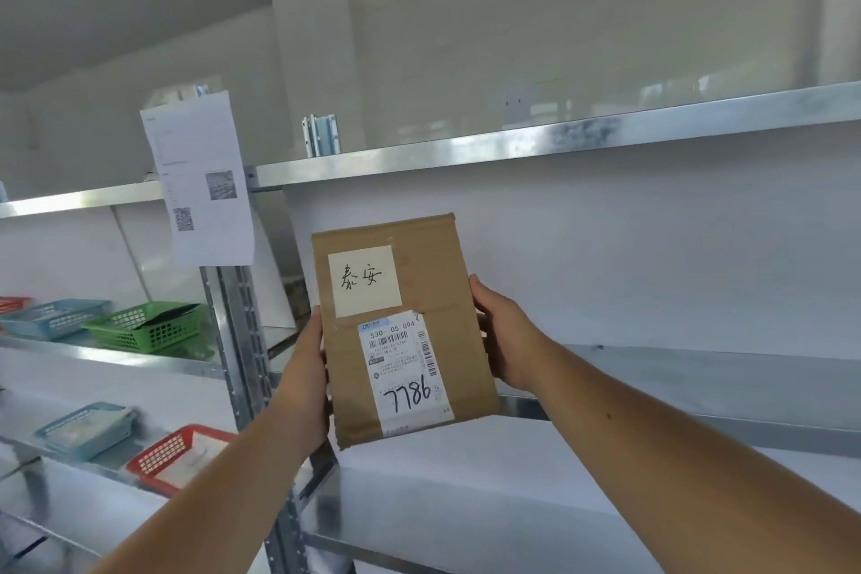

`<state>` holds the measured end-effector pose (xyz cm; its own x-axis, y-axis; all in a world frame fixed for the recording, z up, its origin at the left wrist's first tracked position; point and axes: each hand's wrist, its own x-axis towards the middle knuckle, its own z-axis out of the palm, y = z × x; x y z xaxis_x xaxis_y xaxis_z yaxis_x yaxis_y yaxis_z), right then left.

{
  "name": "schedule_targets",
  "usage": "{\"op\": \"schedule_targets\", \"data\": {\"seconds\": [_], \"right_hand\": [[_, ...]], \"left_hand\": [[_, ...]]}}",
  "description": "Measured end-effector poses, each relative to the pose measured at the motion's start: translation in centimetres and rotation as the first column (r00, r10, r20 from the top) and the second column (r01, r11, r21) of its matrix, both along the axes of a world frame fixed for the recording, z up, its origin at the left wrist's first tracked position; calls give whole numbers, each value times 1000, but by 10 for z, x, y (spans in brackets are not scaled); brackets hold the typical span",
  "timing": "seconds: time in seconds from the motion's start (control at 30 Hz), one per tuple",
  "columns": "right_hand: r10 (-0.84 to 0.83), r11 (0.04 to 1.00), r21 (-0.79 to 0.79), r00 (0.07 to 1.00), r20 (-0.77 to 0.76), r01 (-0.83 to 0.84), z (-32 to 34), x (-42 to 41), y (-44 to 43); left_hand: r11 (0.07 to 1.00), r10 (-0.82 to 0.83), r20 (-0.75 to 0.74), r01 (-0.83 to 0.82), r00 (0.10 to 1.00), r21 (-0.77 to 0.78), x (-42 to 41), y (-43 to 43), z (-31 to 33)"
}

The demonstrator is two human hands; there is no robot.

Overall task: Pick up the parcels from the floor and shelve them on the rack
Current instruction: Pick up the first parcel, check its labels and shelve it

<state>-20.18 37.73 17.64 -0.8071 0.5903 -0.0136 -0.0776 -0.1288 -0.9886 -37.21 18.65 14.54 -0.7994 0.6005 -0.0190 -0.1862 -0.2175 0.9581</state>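
Leftward, green basket (148, 325) with dark packet (168, 313)

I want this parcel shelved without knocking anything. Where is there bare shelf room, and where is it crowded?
Free: the shelf behind the parcel, running right from the slotted post. Crowded: left of that post, where a green basket and a blue basket fill one shelf, and a red basket the shelf below.

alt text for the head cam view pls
Both hands, left hand and right hand, hold a brown cardboard parcel marked 7786 upright before a metal rack shelf. Coloured baskets sit on shelves to the left.
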Motion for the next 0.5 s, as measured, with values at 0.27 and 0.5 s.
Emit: {"op": "schedule_targets", "data": {"seconds": [0.27, 0.5], "right_hand": [[-134, 991, 4, 991, 27, 134, -8, 102, 54], [-295, 954, -55, 955, 4, 295, -9, 167, 73]], "left_hand": [[988, -158, 21, 157, 987, 3, 89, 77, -14], [951, -310, 52, 310, 949, 7, 128, 129, -9]]}}
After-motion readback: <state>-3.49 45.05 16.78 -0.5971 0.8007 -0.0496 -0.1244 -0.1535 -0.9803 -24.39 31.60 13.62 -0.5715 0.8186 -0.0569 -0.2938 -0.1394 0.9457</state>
